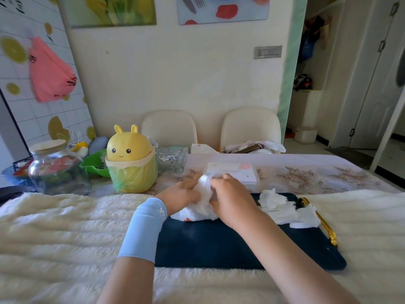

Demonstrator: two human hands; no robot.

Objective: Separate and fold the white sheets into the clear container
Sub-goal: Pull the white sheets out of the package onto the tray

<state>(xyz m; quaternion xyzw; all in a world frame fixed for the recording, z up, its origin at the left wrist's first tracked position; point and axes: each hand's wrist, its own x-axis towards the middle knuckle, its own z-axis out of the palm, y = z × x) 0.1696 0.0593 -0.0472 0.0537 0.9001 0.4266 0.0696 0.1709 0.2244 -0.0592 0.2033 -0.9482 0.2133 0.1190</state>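
Note:
My left hand (180, 191) and my right hand (230, 191) both grip a crumpled white sheet (202, 200) between them, over the far edge of a dark blue tray (219, 244). The bundle hangs down onto the tray, and a bit of orange shows at its lower edge. Several more white sheets (282, 210) lie loosely piled on the tray's right side, beside its gold handle (324, 224). A clear glass container (172, 159) stands farther back on the table, behind the yellow bin. Part of the held sheet is hidden by my fingers.
A yellow bunny-shaped bin (131, 159) with a green liner stands left of my hands. A glass jar (55, 167) and a green bowl (96, 163) sit far left. A white tissue packet (232, 172) lies just behind my hands. Two cream chairs (249, 126) face the table's far side.

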